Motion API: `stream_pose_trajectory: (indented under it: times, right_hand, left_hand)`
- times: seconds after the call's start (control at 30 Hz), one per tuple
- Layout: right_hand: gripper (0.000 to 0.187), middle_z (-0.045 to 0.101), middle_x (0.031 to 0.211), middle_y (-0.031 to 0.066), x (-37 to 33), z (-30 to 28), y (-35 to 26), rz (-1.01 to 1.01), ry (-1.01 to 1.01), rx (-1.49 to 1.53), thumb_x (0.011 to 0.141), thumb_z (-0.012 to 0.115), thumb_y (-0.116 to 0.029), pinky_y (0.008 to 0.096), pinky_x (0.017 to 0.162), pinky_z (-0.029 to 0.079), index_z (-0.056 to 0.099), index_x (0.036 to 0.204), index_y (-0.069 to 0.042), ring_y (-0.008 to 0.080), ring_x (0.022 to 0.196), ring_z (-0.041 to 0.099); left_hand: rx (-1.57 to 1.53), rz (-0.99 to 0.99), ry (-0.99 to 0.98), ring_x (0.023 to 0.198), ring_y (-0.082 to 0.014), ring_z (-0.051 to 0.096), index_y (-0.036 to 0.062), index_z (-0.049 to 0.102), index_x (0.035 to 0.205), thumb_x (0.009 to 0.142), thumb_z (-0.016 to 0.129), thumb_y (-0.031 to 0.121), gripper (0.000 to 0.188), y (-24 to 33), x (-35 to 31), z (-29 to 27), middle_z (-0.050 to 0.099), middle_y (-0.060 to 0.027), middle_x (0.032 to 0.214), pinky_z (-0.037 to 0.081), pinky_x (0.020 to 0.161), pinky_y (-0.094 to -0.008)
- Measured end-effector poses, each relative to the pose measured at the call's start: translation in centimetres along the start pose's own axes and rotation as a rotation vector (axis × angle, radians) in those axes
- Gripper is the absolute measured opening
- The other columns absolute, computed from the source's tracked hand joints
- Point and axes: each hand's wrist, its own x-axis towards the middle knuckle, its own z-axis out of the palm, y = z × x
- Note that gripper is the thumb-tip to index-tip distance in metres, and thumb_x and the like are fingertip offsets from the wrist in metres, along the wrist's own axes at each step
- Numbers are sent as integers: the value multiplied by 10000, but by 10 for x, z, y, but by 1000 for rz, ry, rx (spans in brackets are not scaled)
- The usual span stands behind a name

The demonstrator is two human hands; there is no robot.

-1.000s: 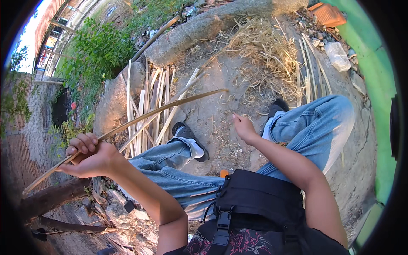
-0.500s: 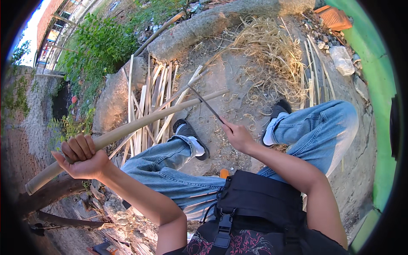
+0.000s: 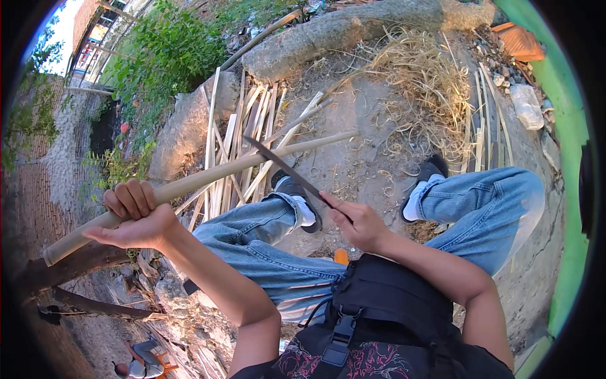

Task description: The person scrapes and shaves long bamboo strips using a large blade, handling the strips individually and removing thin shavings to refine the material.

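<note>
A long pale bamboo pole (image 3: 218, 175) runs slantwise across the view, its thick end at lower left and its thin end beyond my feet. My left hand (image 3: 140, 218) grips it near the thick end, fingers curled over it and thumb stretched along it. In my right hand (image 3: 357, 225) is a narrow dark-bladed knife (image 3: 289, 169), held by the handle. The blade crosses the pole around its middle, tip pointing up and left; whether the edge touches the pole I cannot tell.
Split bamboo strips (image 3: 235, 148) lie in a pile beyond my left foot. Curled shavings (image 3: 429, 88) heap up by a stone kerb (image 3: 334, 35). More strips (image 3: 485, 120) lie at right, near a green wall (image 3: 571, 189). Another person (image 3: 144, 361) sits at lower left.
The knife has moved left and towards me along the pole, its blade now across the pole's middle. The whole view has shifted, and the seated person shows more fully at lower left.
</note>
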Motion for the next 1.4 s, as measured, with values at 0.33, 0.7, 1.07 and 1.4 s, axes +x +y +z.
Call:
stream_pose_trajectory:
  times: [0.33,0.7,1.07,1.4]
  right_hand:
    - [446,446,595,4,13,4,56,429,157,335,985,460,-302,265,499,347,455,1363,-65,72,536,388]
    - [411,501,616,94,17,11,-34,118,3,248,984,460,-259,287,534,407,473,1347,-67,98,554,444]
    - [403,415,531,128,22,12,5,149,56,133,975,470,-259,314,500,384,494,1324,-60,125,481,416]
    - [412,387,545,125,24,10,21,313,101,73,982,459,-274,319,489,368,481,1337,-66,129,489,383]
  left_hand:
    - [76,70,173,590,-127,314,101,447,679,910,328,650,608,-4,4,-2,322,-8,623,270,552,-282]
    - [167,115,198,528,-104,201,119,398,702,951,382,541,489,-4,-23,47,250,30,585,178,499,-275]
    - [336,201,376,491,-85,158,132,361,664,944,347,582,530,-7,-40,73,226,41,571,147,471,-262]
    - [355,208,414,507,-88,154,137,346,674,927,372,610,537,-6,-42,73,215,42,585,154,489,-255]
